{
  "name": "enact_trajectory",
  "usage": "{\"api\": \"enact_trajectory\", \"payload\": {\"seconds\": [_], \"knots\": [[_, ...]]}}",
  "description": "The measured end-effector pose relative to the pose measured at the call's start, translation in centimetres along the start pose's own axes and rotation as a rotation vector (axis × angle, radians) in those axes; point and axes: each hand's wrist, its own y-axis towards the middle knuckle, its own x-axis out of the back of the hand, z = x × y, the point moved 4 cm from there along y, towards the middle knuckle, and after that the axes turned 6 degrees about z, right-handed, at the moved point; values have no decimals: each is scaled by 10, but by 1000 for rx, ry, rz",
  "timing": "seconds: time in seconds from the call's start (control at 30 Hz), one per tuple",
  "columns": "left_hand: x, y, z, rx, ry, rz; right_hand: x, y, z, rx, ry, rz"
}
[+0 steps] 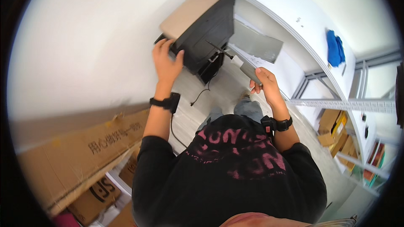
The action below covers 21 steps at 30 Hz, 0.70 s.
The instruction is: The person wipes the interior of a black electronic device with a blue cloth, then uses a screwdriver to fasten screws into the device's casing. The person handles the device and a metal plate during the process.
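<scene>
In front of me is a black box-shaped unit with a beige top (pixel 206 33), tilted at an angle. My left hand (pixel 167 63) is at its near left edge, the fingers curled over the rim and the thumb apart on the black face. My right hand (pixel 264 84) is closed around the grey handle of a tool (pixel 251 72). Beyond the handle the tool has a white collar and a thin black shaft, which points at the unit's black face; whether the tip touches cannot be told. Under the unit stands a dark part (pixel 210 70).
A black cord (pixel 200 93) trails over the floor. White shelving (pixel 294 25) runs along the right, with a grey panel (pixel 256 42) beside the unit and blue gloves (pixel 334 48) on top. Cardboard boxes (pixel 84 159) fill the lower left; more cartons (pixel 330 126) are at right.
</scene>
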Motion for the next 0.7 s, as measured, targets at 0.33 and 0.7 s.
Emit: {"api": "enact_trajectory", "payload": {"seconds": [0.33,0.7], "knots": [[0,92,-248,-954,-895,210,191,-50,-9,190,268,-378],[-131,176,-390,-745,-981,490,367,-4,23,297,300,-398]]}}
